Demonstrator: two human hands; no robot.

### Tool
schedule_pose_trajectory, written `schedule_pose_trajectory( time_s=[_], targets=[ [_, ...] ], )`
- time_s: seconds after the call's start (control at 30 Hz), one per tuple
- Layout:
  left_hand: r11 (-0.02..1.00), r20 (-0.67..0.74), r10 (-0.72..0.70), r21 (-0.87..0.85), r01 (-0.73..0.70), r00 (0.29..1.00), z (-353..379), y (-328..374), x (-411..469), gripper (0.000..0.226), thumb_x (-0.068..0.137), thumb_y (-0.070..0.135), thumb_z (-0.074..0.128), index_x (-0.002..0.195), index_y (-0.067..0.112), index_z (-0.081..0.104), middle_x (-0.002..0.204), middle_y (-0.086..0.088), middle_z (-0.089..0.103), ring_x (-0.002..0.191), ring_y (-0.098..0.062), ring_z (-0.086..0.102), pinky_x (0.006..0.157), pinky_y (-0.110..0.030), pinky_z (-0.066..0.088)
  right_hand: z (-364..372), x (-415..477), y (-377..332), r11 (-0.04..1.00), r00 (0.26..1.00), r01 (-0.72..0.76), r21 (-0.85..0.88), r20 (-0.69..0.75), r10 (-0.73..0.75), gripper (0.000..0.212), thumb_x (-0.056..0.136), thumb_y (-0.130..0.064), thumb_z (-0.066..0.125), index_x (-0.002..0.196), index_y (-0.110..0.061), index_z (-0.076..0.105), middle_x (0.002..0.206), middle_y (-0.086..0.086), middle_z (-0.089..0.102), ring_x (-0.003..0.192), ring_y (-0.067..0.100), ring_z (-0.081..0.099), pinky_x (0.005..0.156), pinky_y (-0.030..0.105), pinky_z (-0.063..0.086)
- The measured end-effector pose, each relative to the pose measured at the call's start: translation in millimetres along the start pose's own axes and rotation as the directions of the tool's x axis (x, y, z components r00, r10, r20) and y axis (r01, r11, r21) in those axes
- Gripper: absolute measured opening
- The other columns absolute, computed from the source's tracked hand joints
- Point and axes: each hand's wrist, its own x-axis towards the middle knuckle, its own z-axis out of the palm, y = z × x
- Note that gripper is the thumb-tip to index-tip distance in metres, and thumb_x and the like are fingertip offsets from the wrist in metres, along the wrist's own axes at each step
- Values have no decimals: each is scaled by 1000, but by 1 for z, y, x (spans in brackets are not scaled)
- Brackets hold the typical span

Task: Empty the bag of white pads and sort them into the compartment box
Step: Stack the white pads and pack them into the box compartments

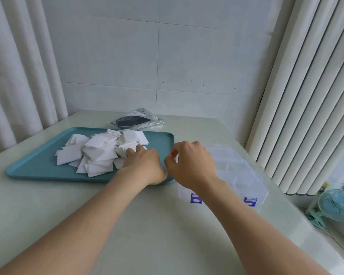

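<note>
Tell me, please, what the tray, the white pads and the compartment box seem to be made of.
Tray: probably hard plastic, teal, matte with a soft sheen along its rim. Pads: soft white fibre, likely cotton or nonwoven; matte, no gloss. Compartment box: clear rigid plastic, the table shows through; its latches look like blue plastic.

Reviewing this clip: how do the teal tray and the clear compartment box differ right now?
The tray is opaque teal; the compartment box is clear plastic with blue latches. The tray carries a loose heap of white pads; no pads show in the box's visible compartments. Both lie flat on the table.
</note>
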Motion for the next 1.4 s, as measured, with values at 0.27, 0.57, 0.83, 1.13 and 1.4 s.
schedule_pose_trajectory(
  time_s=[0.27,0.57,0.83,1.13,1.4],
  targets=[
    [988,-175,157,30,-154,972,3,-5,5,12,101,25,42,103,14,45,114,-14,45,102,-34,40,93,-39,35,5,0,2,998,999,-45,45,-17,45,24,88,-33,53,85,-14,68,74,3,66,77,31,63,66,37,57],
    [763,-489,35,-550,-339,871,-3,-1,14,12,99,8,47,107,14,55,83,2,56,80,-21,54,66,-31,35,-7,2,6,976,996,38,215,-92,-19,27,92,-21,60,119,-23,58,106,-5,63,90,21,59,74,36,50],
    [230,-173,164,-951,-208,971,-9,6,9,26,100,8,43,120,16,57,87,0,75,73,-18,68,61,-36,54,-8,1,5,916,963,255,308,-162,-213,56,83,-18,69,136,-27,54,124,-13,60,107,14,54,95,37,46],
    [124,-85,206,-986,-113,975,-15,3,11,32,86,4,48,114,1,63,85,-13,69,72,-25,65,66,-40,55,-4,2,6,905,923,384,183,-121,-366,74,75,-17,74,143,-33,51,132,-9,52,116,18,53,95,40,46],
    [239,-218,-246,-958,-159,944,-24,-16,21,30,92,6,44,97,16,71,81,0,70,56,-19,52,56,-27,42,-1,-2,-6,975,981,192,112,-3,-193,47,93,-35,68,137,-23,57,126,-4,61,116,19,59,102,38,44]
  ],
)
